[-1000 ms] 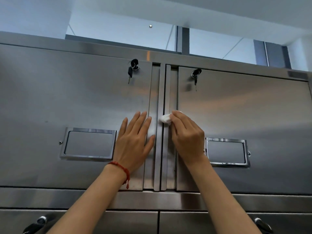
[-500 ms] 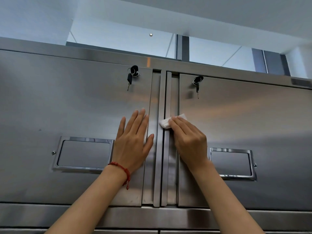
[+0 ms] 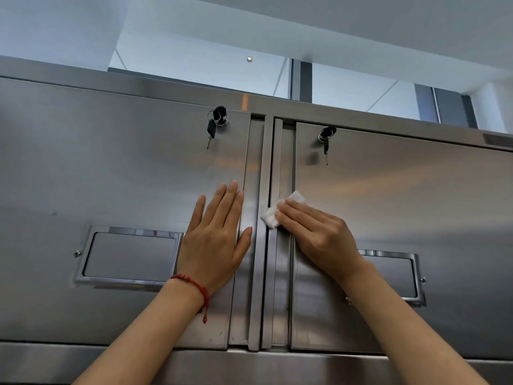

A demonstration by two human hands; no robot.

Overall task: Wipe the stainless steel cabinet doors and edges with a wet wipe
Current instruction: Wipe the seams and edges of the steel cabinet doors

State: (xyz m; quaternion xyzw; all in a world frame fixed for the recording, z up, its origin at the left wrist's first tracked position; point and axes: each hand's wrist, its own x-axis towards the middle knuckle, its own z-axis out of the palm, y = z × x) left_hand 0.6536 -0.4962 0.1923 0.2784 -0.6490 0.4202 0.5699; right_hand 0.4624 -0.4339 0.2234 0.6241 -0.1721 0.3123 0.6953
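Observation:
Two stainless steel cabinet doors fill the view, the left door (image 3: 111,176) and the right door (image 3: 402,195), meeting at vertical edge strips (image 3: 263,287) in the middle. My left hand (image 3: 215,240) lies flat with spread fingers on the left door beside the strips; a red bracelet is on its wrist. My right hand (image 3: 319,234) presses a small folded white wet wipe (image 3: 270,215) against the inner edge of the right door with its fingers laid over it. Part of the wipe sticks out past the fingertips. The thumb is hidden.
A bunch of keys (image 3: 218,120) hangs from the left door's lock, and another key (image 3: 326,137) from the right door's. Each door has a recessed handle, left (image 3: 127,257) and right (image 3: 394,276). A steel rail (image 3: 249,365) runs below; windows and the ceiling are above.
The view has tilted upward, so the doors sit lower in the frame. My right hand has flattened over the wipe and shifted slightly right along the door's edge. The left hand stays put.

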